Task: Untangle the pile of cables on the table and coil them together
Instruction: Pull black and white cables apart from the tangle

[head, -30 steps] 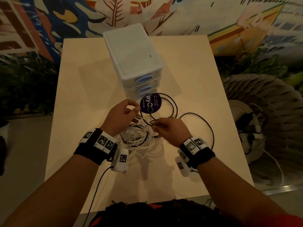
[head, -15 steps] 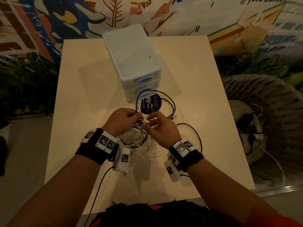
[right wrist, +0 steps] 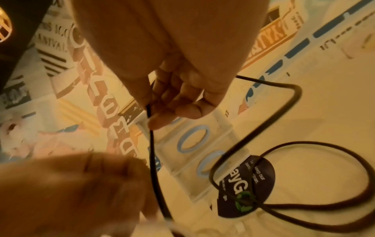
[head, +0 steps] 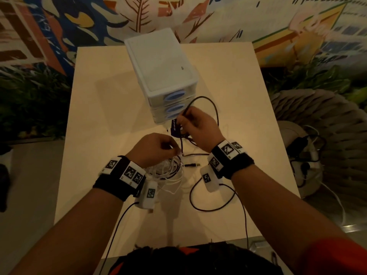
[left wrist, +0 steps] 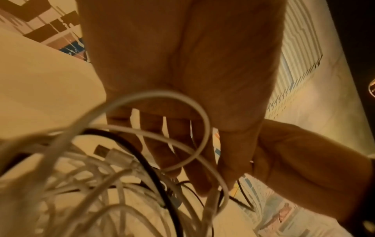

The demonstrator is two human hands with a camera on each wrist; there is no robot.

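A tangle of white cables (head: pixel 168 172) lies on the beige table (head: pixel 103 116) under my left hand (head: pixel 156 148). That hand grips the white loops (left wrist: pixel 113 176), its fingers (left wrist: pixel 178 144) curled through them. A black cable (left wrist: pixel 156 174) runs through the same bundle. My right hand (head: pixel 191 124) is raised beyond the pile, in front of the drawer unit. It pinches the black cable (right wrist: pixel 151 136), which arcs in a loop (head: pixel 215 110) above the hand and runs taut down to the left hand (right wrist: pixel 71 192). A black plug end (head: pixel 191 165) lies on the table between my wrists.
A white drawer unit (head: pixel 162 72) with blue handles stands mid-table, just beyond my right hand. A dark round sticker (right wrist: pixel 249 184) lies at its foot under black loops. Thin black wires (head: pixel 208 209) trail from my wrist cameras over the near table. A woven basket (head: pixel 327 126) stands right of the table.
My right hand has risen away from the pile toward the drawer unit, drawing the black cable up with it. The left hand has stayed on the white tangle.
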